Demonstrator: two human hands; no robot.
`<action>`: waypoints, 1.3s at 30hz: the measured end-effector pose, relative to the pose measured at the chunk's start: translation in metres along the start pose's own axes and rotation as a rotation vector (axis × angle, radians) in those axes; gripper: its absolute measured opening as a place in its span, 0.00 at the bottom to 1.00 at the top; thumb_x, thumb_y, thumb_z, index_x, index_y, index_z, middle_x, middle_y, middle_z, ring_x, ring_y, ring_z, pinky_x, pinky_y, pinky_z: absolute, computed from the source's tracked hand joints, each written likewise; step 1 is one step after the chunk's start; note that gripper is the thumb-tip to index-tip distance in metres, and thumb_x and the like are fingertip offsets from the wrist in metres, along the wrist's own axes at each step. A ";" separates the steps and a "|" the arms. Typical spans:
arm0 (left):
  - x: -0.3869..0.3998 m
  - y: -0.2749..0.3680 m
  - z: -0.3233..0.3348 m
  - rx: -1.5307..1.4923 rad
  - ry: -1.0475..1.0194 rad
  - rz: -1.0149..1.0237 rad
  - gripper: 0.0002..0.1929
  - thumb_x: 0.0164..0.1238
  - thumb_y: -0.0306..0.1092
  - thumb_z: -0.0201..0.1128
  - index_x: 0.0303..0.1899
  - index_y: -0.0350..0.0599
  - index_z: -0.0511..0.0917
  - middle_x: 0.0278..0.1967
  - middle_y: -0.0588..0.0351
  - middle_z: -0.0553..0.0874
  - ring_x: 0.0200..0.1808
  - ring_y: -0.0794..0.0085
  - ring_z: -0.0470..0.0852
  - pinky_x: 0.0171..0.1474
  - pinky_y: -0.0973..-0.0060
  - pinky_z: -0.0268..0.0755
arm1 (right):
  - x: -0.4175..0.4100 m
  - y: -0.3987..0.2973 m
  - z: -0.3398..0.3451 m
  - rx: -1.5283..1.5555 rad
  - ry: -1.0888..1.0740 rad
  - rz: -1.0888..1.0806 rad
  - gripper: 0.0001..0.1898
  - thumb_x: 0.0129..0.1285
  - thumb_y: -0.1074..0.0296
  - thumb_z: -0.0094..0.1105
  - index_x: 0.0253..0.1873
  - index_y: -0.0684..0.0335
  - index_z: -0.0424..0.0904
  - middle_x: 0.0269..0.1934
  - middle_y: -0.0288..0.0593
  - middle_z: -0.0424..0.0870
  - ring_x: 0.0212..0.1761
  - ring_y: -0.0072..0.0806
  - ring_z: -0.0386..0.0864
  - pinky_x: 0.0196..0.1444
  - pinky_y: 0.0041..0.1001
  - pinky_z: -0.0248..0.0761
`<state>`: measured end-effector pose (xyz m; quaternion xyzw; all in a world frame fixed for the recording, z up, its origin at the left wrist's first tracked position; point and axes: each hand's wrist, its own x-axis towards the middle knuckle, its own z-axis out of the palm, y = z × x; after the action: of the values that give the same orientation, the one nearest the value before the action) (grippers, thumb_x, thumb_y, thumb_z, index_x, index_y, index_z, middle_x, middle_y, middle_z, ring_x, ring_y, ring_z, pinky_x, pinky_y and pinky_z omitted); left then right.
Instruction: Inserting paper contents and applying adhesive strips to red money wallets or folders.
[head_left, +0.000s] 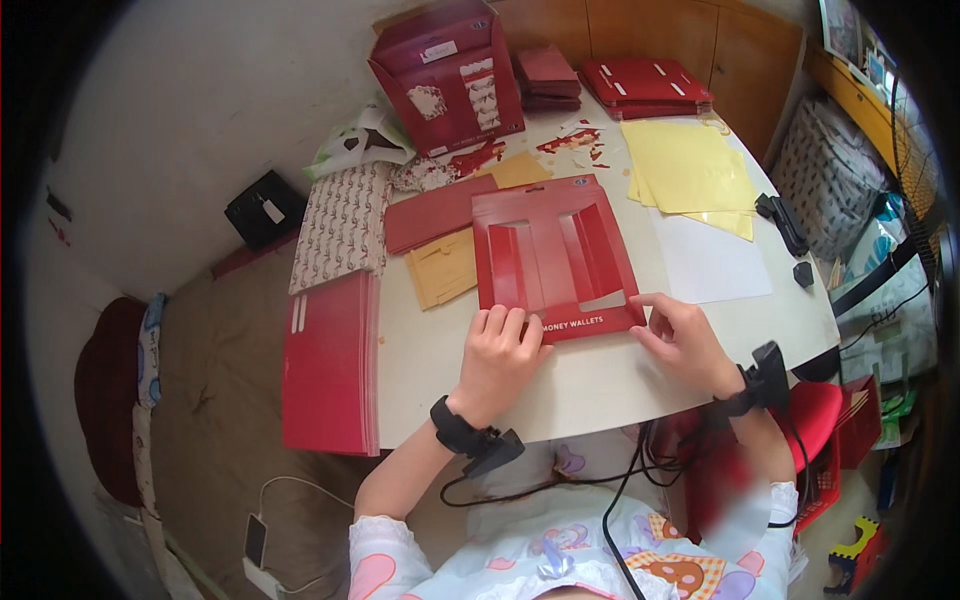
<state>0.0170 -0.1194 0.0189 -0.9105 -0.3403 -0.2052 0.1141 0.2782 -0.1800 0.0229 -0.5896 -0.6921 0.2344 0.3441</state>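
A red cardboard display sleeve (547, 247) lies flat on the table before me, with two long window cut-outs, red flaps within them and printed lettering along its near edge. My left hand (504, 352) grips its near left corner, the curled fingers on top covering part of the lettering and the thumb along the near edge. At the near right corner, my right hand (679, 337) touches the side edge with index finger and thumb, held apart. The other right fingers curl underneath, so whether they grip is hidden. Black devices are strapped to both wrists.
Left lie stacked red card sheets (330, 364), patterned sheets (341, 225) and brown card pieces (446, 270). Behind stand a tall red box (450, 82) and red stacks (645, 84), with paper scraps (574, 139). Yellow sheets (690, 165) and white paper (709, 259) lie right. Black cables (637, 465) hang near my lap.
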 end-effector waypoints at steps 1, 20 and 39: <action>0.002 -0.002 0.000 -0.057 0.021 0.047 0.18 0.51 0.37 0.72 0.44 0.40 0.80 0.37 0.54 0.80 0.43 0.61 0.77 0.49 0.63 0.69 | 0.005 0.001 -0.003 -0.001 0.000 -0.003 0.16 0.61 0.68 0.65 0.53 0.63 0.78 0.28 0.41 0.80 0.24 0.28 0.77 0.29 0.26 0.71; 0.021 -0.016 0.020 -0.382 0.038 0.178 0.18 0.57 0.33 0.69 0.50 0.41 0.79 0.53 0.49 0.80 0.57 0.54 0.78 0.62 0.58 0.70 | 0.082 -0.011 0.022 0.919 -0.756 0.774 0.08 0.74 0.70 0.44 0.45 0.69 0.69 0.23 0.44 0.81 0.14 0.19 0.71 0.14 0.17 0.61; 0.013 -0.009 0.034 -0.398 0.040 0.124 0.19 0.61 0.32 0.67 0.54 0.37 0.80 0.57 0.45 0.82 0.60 0.54 0.79 0.65 0.56 0.69 | 0.087 -0.017 0.036 0.730 -0.643 0.827 0.11 0.73 0.71 0.44 0.39 0.72 0.74 0.21 0.43 0.81 0.16 0.21 0.76 0.17 0.19 0.69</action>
<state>0.0295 -0.0934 -0.0050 -0.9300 -0.2342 -0.2789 -0.0491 0.2347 -0.0958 0.0292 -0.5532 -0.3518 0.7336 0.1792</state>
